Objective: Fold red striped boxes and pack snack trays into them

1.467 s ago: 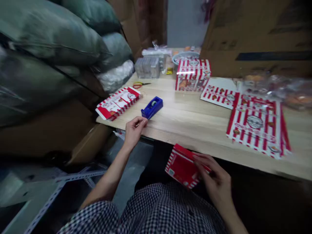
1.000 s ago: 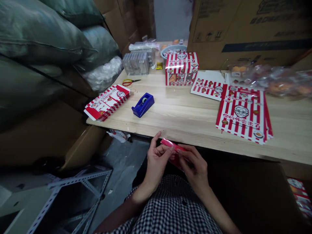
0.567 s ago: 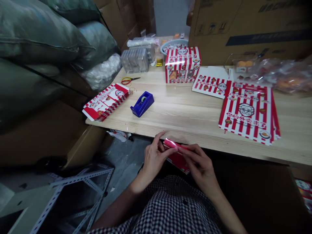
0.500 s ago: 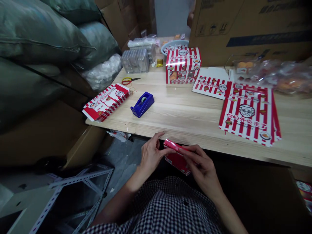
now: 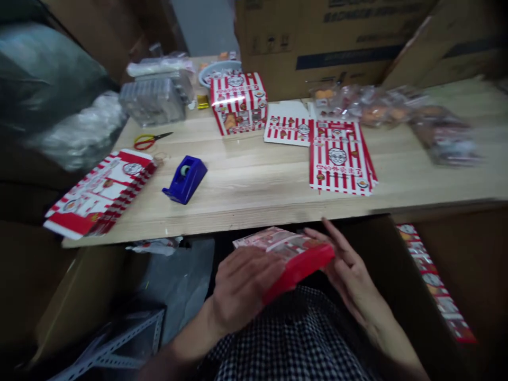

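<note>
A red-and-white printed carton [image 5: 304, 267], blurred by motion, is tilted in front of my body, just off the table's near edge. My left hand [image 5: 246, 280] is closed over its left part, knuckles up. At the carton's right end is my right hand [image 5: 349, 270], its fingers stretched out and apart. The thumb side of that hand is close to the red end; whether it touches is not clear. Part of the carton's printed face [image 5: 273, 238] shows beyond my left hand.
On the table [image 5: 246, 180] lie a blue tape dispenser [image 5: 186, 180], scissors [image 5: 146, 140], folded striped cartons [image 5: 103, 190] and flat printed sheets [image 5: 339, 159]. An assembled striped box [image 5: 238, 103] stands behind, near clear plastic cases [image 5: 153, 100] and bagged items [image 5: 377, 108]. Printed packages [image 5: 436, 283] sit at lower right.
My view has swung to the right. The carton has been turned, so its red end now faces me. My right hand has loosened from it and its fingers have spread.
</note>
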Motion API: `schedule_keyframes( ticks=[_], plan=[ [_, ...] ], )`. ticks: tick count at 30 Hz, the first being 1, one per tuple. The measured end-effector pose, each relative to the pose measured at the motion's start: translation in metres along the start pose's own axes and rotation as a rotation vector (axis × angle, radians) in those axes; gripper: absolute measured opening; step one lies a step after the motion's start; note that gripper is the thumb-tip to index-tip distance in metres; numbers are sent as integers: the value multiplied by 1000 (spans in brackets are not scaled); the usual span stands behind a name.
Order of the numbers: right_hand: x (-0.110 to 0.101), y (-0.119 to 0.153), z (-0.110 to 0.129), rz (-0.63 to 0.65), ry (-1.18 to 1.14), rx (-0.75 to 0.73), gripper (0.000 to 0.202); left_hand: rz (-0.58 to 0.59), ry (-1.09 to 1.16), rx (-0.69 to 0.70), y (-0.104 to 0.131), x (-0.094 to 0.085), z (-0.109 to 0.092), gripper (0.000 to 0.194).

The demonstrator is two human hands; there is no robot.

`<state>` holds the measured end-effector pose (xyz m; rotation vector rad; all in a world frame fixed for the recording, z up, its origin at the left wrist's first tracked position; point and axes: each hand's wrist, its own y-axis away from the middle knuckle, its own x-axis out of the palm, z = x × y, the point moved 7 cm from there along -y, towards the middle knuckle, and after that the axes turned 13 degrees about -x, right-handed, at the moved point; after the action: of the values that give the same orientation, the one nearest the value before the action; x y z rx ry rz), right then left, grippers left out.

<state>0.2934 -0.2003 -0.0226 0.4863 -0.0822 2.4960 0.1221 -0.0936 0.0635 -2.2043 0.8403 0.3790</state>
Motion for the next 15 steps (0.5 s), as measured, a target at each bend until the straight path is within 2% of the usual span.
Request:
schedule_keyframes(
  ticks=[2,6,11,13,15],
  plan=[
    [-2,18,3,-39,-67,134,58,108,-37,127,9,18,-12,37],
    [-12,44,10,-193,-72,189,55,290,-57,261,27,54,-22,38],
    [-13,67,5,-77,-190,322,38,430,64,311,37,88,-19,44],
    [-22,71,8,-98,-172,297,33,468,100,344,37,99,-19,46],
    [-35,74,12,-156,-120,248,27,440,131,353,32,104,-20,53]
  ],
)
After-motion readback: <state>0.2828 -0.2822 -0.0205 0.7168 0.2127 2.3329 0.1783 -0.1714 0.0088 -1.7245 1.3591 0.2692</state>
